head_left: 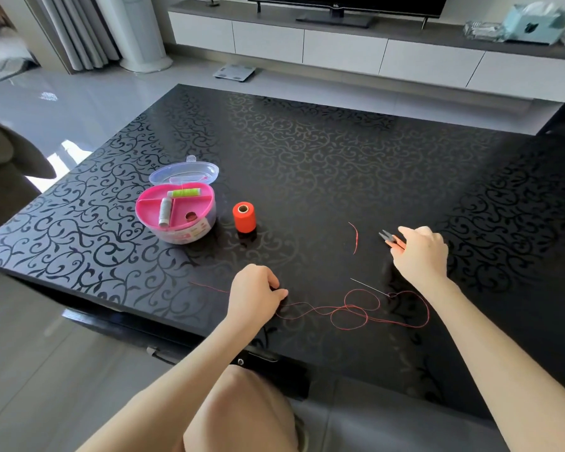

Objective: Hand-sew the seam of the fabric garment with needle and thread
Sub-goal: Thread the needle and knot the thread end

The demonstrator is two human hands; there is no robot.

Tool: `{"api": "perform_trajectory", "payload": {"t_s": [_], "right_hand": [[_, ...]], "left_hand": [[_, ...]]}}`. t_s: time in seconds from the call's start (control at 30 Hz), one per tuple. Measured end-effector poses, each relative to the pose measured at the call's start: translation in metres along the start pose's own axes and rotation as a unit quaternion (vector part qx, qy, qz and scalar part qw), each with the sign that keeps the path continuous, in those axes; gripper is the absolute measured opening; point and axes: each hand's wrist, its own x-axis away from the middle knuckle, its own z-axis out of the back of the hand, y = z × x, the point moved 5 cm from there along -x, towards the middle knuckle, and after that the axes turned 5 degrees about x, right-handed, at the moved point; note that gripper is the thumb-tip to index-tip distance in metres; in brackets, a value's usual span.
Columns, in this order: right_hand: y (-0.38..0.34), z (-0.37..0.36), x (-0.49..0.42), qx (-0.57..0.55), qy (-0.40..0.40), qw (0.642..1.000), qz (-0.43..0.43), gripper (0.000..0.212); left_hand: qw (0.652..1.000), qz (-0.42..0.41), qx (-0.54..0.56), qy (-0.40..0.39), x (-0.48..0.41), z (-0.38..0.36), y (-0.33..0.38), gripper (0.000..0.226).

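Close to the table's (pixel 340 158) front edge, the left hand (pixel 253 290) pinches red thread (pixel 349 328) in curled fingers; the right hand (pixel 419 252) grips small scissors (pixel 390 239), with the needle (pixel 369 286) lying between them.

We are recording spool (pixel 244 216) standing at three o'clock of sewing box (pixel 183 234), needle (pixel 369 287) lying at four o'clock of spool.
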Motion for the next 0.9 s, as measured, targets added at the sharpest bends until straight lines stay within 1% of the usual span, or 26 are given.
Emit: {"api": "perform_trajectory", "payload": {"t_s": [0.03,0.1,0.13,0.17,0.23,0.27,0.37,0.43,0.5,0.57,0.63,0.7,0.77,0.83,0.9], "right_hand": [[0.0,0.006,0.005,-0.003,0.024,1.0,0.003,0.029],[-0.004,0.02,0.018,-0.052,0.067,0.996,0.032,0.014],[-0.008,0.023,0.026,-0.081,0.054,0.994,0.055,0.01],[-0.012,0.023,0.034,-0.099,0.018,0.992,0.079,0.013],[-0.022,0.017,0.049,-0.082,-0.059,0.987,0.121,0.015],[-0.026,0.014,0.053,-0.052,-0.077,0.986,0.135,0.015],[-0.032,0.004,0.059,0.023,-0.094,0.985,0.144,0.014],[-0.032,-0.001,0.059,0.02,-0.108,0.984,0.139,0.014],[-0.03,-0.001,0.058,-0.009,-0.119,0.985,0.128,0.016],[-0.027,0.008,0.056,-0.069,-0.097,0.986,0.116,0.018],[-0.025,0.025,0.054,-0.166,-0.072,0.978,0.104,0.019],[-0.026,0.045,0.053,-0.281,-0.086,0.953,0.075,0.016],[-0.031,0.061,0.055,-0.367,-0.114,0.921,0.061,0.012],[-0.039,0.079,0.058,-0.429,-0.134,0.891,0.068,0.014],[-0.051,0.097,0.064,-0.462,-0.152,0.87,0.086,0.018]], "left_hand": [[1.0,-0.001,-0.001,0.004,0.001,-0.002,0.0,0.014],[1.0,-0.005,-0.011,0.005,0.001,-0.004,0.001,0.008],[1.0,-0.01,-0.018,0.003,0.001,-0.004,0.003,0.008],[1.0,-0.016,-0.025,0.001,0.001,-0.006,0.003,0.009],[0.999,-0.027,-0.038,-0.009,0.0,-0.009,0.004,0.012],[0.998,-0.031,-0.047,-0.016,0.0,-0.01,0.004,0.014],[0.997,-0.04,-0.062,-0.033,0.0,-0.011,0.003,0.018],[0.998,-0.043,-0.046,-0.03,0.0,-0.006,0.0,0.018],[0.999,-0.04,-0.007,-0.027,0.0,0.002,-0.003,0.017],[0.999,-0.025,0.02,-0.024,0.0,0.011,-0.008,0.016],[0.999,0.018,0.048,-0.014,0.001,0.022,-0.018,0.015],[0.994,0.07,0.084,-0.003,0.004,0.034,-0.034,0.016],[0.989,0.102,0.103,0.006,0.009,0.046,-0.05,0.019],[0.989,0.117,0.089,0.003,0.013,0.058,-0.061,0.023],[0.992,0.116,0.045,0.008,0.017,0.072,-0.061,0.015]]}}
